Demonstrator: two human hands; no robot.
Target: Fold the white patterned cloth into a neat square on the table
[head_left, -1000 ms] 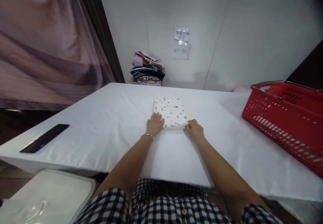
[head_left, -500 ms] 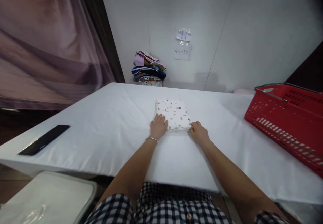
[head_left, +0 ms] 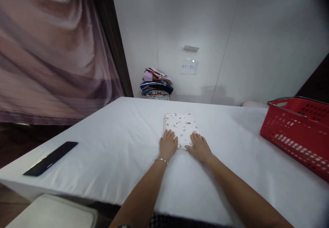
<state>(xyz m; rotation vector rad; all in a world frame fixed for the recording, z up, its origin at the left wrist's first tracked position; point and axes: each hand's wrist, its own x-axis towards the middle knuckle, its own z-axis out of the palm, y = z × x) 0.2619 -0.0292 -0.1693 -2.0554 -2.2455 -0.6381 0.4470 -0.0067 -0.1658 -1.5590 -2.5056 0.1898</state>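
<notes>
A folded white cloth with small dark prints (head_left: 180,127) lies on the white-covered table (head_left: 115,145), a little beyond the middle. My left hand (head_left: 168,145) lies flat on its near left corner, fingers stretched out, a thin bracelet on the wrist. My right hand (head_left: 198,147) rests on the near right corner with fingers spread over the cloth's edge. Both hands press down on the cloth and hold nothing.
A red plastic basket (head_left: 298,132) with metal handles stands at the table's right. A dark flat slab (head_left: 50,158) lies near the left edge. A stack of folded clothes (head_left: 156,84) sits by the wall behind the table. A curtain hangs at left.
My right hand has slid from the cloth's right corner inward onto its near edge. The left hand stays on the near left corner. The view has tilted up.
</notes>
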